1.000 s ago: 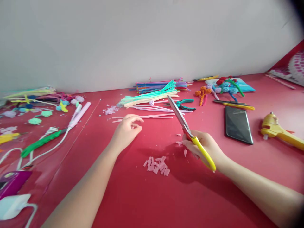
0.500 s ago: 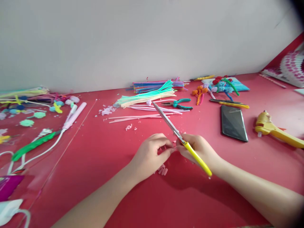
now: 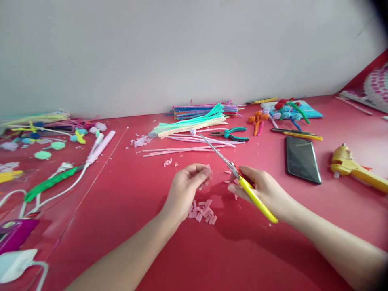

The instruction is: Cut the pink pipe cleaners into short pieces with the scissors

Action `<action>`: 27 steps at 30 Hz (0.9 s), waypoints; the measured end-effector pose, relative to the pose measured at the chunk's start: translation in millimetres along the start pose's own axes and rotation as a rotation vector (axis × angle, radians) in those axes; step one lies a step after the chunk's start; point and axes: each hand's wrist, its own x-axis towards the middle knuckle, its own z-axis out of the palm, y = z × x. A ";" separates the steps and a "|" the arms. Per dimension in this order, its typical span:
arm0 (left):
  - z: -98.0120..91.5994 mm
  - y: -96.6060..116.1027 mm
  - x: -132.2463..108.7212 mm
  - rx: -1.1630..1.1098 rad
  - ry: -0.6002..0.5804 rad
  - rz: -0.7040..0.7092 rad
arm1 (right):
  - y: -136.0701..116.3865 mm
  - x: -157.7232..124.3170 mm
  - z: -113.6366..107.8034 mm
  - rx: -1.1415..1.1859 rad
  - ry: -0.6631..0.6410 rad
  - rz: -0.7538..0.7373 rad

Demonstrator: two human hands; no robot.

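My left hand point(image 3: 188, 184) is closed in a pinch, with the tip of a small pink piece of pipe cleaner point(image 3: 208, 166) showing at the fingertips. To its right, my right hand point(image 3: 262, 188) grips a pair of scissors point(image 3: 257, 202) with yellow handles, blades pointing away and to the left. The blades look closed or nearly so. Below my left hand lies a loose pile of short pink cut pieces point(image 3: 206, 212). A few more pink scraps point(image 3: 227, 173) lie beside the scissors, partly hidden by my right hand.
Pink pipe cleaners point(image 3: 178, 151), a mint bundle point(image 3: 194, 120) and teal-handled pliers point(image 3: 232, 132) lie ahead. On the right are a black phone point(image 3: 303, 159) and a yellow glue gun point(image 3: 351, 163). A pink styling iron point(image 3: 103, 146) and a white cable point(image 3: 71, 190) lie on the left.
My hands have parted: the left moved left and slightly up, uncovering more of the pink pile. The right hand keeps the scissors. The view has shifted slightly left.
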 end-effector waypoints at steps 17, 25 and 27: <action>-6.0 1.4 0.8 -0.293 0.163 0.074 | 14.9 -2.1 16.6 -0.504 0.052 -0.098; -5.3 2.0 -1.3 -0.288 0.179 0.067 | 16.4 -3.5 20.1 -0.535 0.090 -0.136; -4.9 2.4 -1.6 -0.287 0.190 0.056 | 14.9 -3.5 19.8 -0.539 0.091 -0.140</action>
